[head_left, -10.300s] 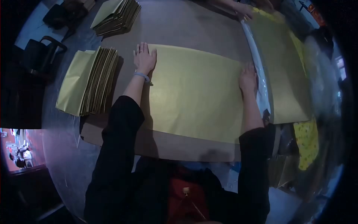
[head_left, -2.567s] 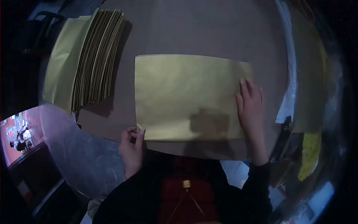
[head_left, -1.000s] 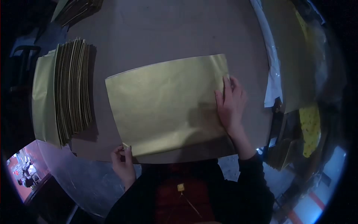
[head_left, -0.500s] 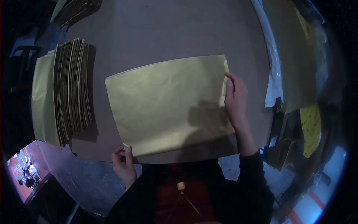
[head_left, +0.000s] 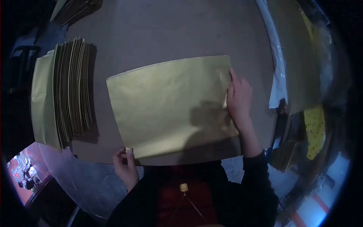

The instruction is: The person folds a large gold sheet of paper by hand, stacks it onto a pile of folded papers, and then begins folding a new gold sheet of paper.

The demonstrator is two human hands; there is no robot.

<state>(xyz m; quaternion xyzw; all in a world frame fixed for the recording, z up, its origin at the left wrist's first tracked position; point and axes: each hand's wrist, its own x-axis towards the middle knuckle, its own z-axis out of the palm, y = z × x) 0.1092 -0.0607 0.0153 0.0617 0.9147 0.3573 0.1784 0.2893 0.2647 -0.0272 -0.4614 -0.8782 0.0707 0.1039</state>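
Note:
A large gold-coloured paper sheet (head_left: 166,102) lies at a slight tilt on the brown table covering, near its front edge. At the sheet's lower left corner, my left hand (head_left: 125,166) pinches the paper between thumb and fingers. My right hand (head_left: 240,99) grips the right edge of the sheet, with its index finger stretched up along that edge; the fingertips under the paper are hidden. A dark shadow falls over the sheet's lower right part.
On the left stands a thick stack of gold paper pieces (head_left: 73,90), edges upward. Another bundle (head_left: 81,9) sits at the far left corner. A white plastic strip (head_left: 278,75) runs along the right, beside a brown sheet (head_left: 298,68) and a yellow patterned piece (head_left: 314,130).
The sheet's right edge, curled up before, now lies flatter. My right hand has shifted slightly upward, its index finger straightening along the edge. My left hand keeps its hold.

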